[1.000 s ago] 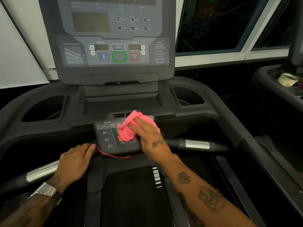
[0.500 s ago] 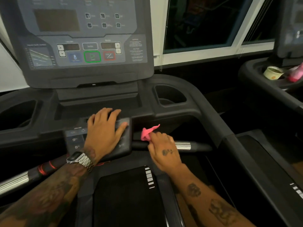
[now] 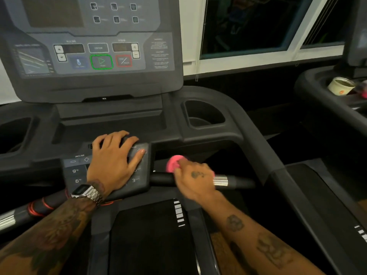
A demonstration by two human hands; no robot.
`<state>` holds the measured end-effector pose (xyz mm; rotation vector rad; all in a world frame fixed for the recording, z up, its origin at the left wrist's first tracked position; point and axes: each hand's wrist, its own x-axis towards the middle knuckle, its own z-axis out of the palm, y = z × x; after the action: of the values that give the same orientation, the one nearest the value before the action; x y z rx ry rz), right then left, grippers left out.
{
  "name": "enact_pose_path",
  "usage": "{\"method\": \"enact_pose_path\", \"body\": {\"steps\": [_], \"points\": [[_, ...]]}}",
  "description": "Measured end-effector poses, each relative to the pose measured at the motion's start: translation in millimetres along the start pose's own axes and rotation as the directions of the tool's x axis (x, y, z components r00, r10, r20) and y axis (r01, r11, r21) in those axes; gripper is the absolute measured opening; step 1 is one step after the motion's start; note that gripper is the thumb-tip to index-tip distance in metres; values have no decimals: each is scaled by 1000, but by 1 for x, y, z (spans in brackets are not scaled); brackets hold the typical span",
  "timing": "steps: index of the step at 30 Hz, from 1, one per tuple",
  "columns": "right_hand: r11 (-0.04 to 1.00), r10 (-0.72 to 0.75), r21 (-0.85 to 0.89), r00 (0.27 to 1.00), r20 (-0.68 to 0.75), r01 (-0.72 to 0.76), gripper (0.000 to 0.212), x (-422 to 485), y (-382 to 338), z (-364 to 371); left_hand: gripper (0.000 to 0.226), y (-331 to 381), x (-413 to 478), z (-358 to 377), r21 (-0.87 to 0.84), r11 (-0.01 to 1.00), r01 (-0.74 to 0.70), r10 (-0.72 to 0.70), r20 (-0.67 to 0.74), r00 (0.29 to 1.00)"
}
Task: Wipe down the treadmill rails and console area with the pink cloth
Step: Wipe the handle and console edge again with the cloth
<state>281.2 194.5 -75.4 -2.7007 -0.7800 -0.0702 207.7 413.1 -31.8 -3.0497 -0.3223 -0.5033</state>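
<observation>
Scene: A person leans over a treadmill, the upright console (image 3: 93, 46) filling the upper left of the frame and the belt (image 3: 151, 235) running off the bottom centre.

Cloth: The pink cloth (image 3: 174, 163) sits bunched just right of centre, a rounded wad showing at the fingertips of the right hand (image 3: 195, 180) and a sliver of pink at its right edge.

Right hand: Closed around the cloth and pressed onto the right rail (image 3: 234, 182); the hand is motion-blurred.

Left hand: The left hand (image 3: 115, 161) lies flat and empty on the keypad (image 3: 139, 175) at frame centre, fingers spread, apparently bracing; a watch (image 3: 87, 192) shows at the wrist.

Key relation: The rail's long axis runs left to right across the frame, from the keypad's edge toward the side arm (image 3: 278, 169) at the right. The cloth sits at the rail's inner end, so most of the unwiped length appears to lie to the right of the hand.

Nearer hand: The right, already on the rail.

Edges: A ribbed metal band (image 3: 220, 180) lies just right of the knuckles; beyond it the rail meets the side arm, likely the stroke's limit.

Open room: Clear space above and below the rail; nothing rests on it.

Left to do: The left rail (image 3: 29, 210), at the lower left, carries no cloth.
</observation>
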Motion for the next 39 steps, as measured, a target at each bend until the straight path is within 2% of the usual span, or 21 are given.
{"method": "enact_pose_path", "body": {"steps": [3, 6, 8, 11, 14, 16, 19, 23, 26, 29, 30, 32, 33, 34, 35, 36, 37, 38, 39], "points": [[974, -227, -18, 973, -44, 227, 33, 0, -37, 10, 48, 0, 0, 0, 20, 1000, 3, -3, -11, 1000], [950, -304, 51, 949, -84, 309, 26, -4, -16, 11, 48, 0, 1, 1, 24, 1000, 8, -8, -10, 1000], [961, -259, 75, 962, -82, 265, 23, -12, 16, 7, 48, -1, 0, 1, 17, 1000, 3, -3, 0, 1000], [999, -38, -7, 997, -61, 38, 24, -24, 72, -10, 49, -2, 1, 1, 5, 1000, -1, 1, 7, 1000], [988, 143, -66, 988, 51, -140, 22, -26, 102, -32, 48, -3, 2, 1, 4, 1000, 8, -8, 4, 1000], [976, 157, -174, 977, 142, -132, 25, -17, 96, -36, 47, -3, 1, 2, 10, 1000, 6, -6, 9, 1000], [964, 80, -265, 966, 245, -12, 25, -6, 62, -24, 47, -1, 1, 2, 32, 999, 4, -5, 14, 1000], [995, 98, -51, 962, 256, -88, 39, 13, 11, -12, 49, -1, 2, 3, 53, 999, 6, -8, 44, 999], [991, 3, 130, 965, 263, -38, 36, 12, -14, -11, 49, -2, 4, 3, 43, 999, 6, -9, 48, 999], [932, -4, 351, 967, 256, -89, 27, 14, -4, -12, 50, -2, 4, 1, 42, 999, 3, -5, 60, 998], [870, 37, 473, 976, 216, -137, 25, 16, 1, -13, 50, -2, 4, 1, 43, 999, 2, -5, 66, 998], [657, 222, 725, 972, 73, -205, 23, 18, 5, -19, 50, -2, 4, 1, 48, 999, 6, -10, 76, 997], [559, 345, 803, 938, 2, -207, 24, 20, 5, -24, 50, -2, 4, 2, 50, 999, 4, -8, 79, 997], [506, 444, 842, 893, -69, -187, 27, 25, 4, -29, 50, -2, 4, 2, 51, 999, 2, -6, 82, 997], [510, 492, 848, 857, -150, -145, 30, 30, 2, -34, 51, -2, 3, 2, 50, 999, 1, -5, 87, 996], [562, 481, 824, 841, -249, -77, 33, 39, 0, -38, 51, -2, 4, 2, 51, 999, 4, -8, 90, 996], [644, 399, 765, 848, -350, 13, 35, 48, -3, -39, 51, -2, 4, 2, 53, 999, 6, -11, 91, 996], [742, 254, 663, 874, -415, 100, 37, 58, -6, -36, 51, -2, 4, 2, 55, 998, 8, -13, 91, 996], [831, 70, 526, 904, -422, 182, 38, 69, -5, -27, 51, -3, 4, 2, 57, 998, 10, -15, 92, 996]]}}
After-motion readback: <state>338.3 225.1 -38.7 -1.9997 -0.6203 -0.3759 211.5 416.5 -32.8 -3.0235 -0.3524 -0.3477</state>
